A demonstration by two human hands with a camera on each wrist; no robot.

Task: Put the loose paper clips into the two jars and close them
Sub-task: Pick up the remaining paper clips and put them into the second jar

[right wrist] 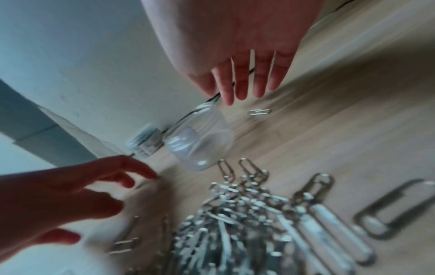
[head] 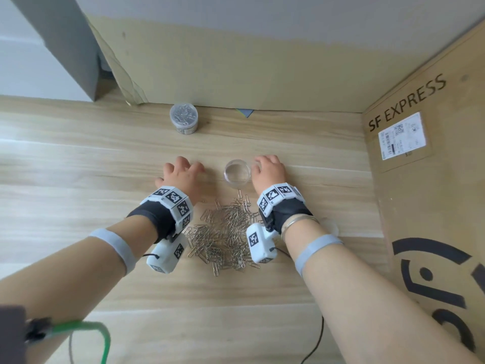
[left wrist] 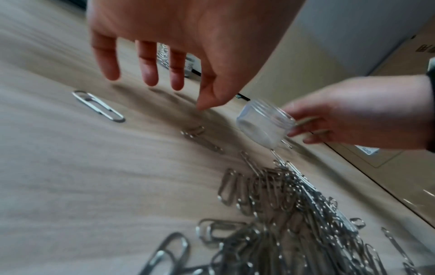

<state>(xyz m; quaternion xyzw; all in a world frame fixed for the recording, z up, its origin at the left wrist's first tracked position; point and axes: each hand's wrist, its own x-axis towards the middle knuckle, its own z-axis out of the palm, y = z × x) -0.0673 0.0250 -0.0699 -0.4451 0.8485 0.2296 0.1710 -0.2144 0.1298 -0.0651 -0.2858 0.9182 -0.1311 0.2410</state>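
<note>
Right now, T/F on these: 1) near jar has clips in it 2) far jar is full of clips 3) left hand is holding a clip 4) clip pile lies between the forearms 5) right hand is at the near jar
1) False: the near jar is empty and lidless.
2) True: the far jar looks packed with clips.
3) False: the left hand hangs open, holding nothing.
4) True: the clip pile lies between both wrists.
5) True: the right hand is beside it; whether it touches, I cannot tell.
</note>
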